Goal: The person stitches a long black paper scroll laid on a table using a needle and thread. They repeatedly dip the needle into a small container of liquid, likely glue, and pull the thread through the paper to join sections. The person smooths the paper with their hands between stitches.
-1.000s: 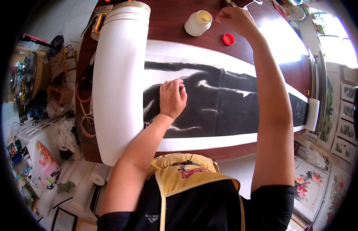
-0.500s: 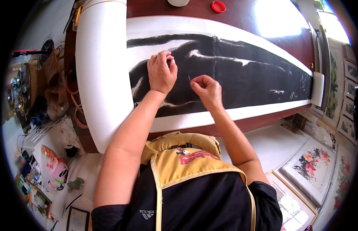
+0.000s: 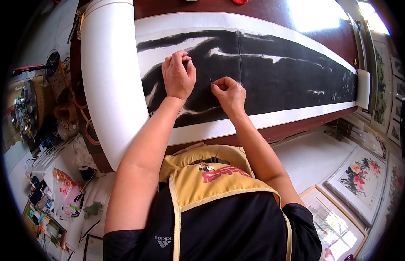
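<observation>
A long black-and-white ink painting [image 3: 272,82] with white borders lies flat, one end wound into a thick white roll [image 3: 109,65] on the left. My left hand [image 3: 179,78] is over the painting's left part, fingers curled and thumb close to the index finger; whatever they hold, if anything, is hidden. To its right, my right hand [image 3: 230,92] pinches a thin, pale needle-like piece [image 3: 210,80] between thumb and index finger. Its tip points up, just above the black area. A vertical seam crosses the painting right of that hand.
The dark red table [image 3: 272,16] extends behind the painting, with a red lid [image 3: 240,1] at the far edge. A smaller white roll [image 3: 363,89] is at the right end. Framed flower pictures [image 3: 359,178] lean at lower right. Tape rings [image 3: 92,132] hang at the table's left side.
The view has shifted, so the table and lid appear higher. Both hands keep their poses over the painting; the right still pinches the thin piece.
</observation>
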A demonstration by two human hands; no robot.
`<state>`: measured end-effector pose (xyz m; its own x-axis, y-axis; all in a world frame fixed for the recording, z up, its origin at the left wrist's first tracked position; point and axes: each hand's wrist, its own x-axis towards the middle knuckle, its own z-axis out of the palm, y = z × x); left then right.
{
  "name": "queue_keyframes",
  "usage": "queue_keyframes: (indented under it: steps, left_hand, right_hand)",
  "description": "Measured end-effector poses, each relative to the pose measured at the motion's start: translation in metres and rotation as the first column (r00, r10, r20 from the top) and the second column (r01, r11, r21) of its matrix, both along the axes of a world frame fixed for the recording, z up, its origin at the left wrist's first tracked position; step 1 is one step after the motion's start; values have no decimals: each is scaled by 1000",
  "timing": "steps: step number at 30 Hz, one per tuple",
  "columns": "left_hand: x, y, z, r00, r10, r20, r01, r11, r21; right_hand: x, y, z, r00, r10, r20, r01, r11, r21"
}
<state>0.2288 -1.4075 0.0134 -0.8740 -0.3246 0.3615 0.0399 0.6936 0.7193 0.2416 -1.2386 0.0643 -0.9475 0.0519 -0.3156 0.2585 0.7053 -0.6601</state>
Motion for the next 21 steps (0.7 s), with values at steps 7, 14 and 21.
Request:
queue_keyframes:
  steps: [7,14,21]
  left_hand:
    - [1,-1,-2,1000,-1,6,1,1000,17]
    - [0,-1,0,1000,5,7,-5,1000,10]
    - [1,-1,0,1000,4,14,-4,1000,6]
  right_hand:
    - [-6,-1,3,998,0,68,-1,1000,24]
    - [-7,-3,6,997,1,79,-5,999,54]
    - [-8,-4,2,997,0,83,-6,997,73]
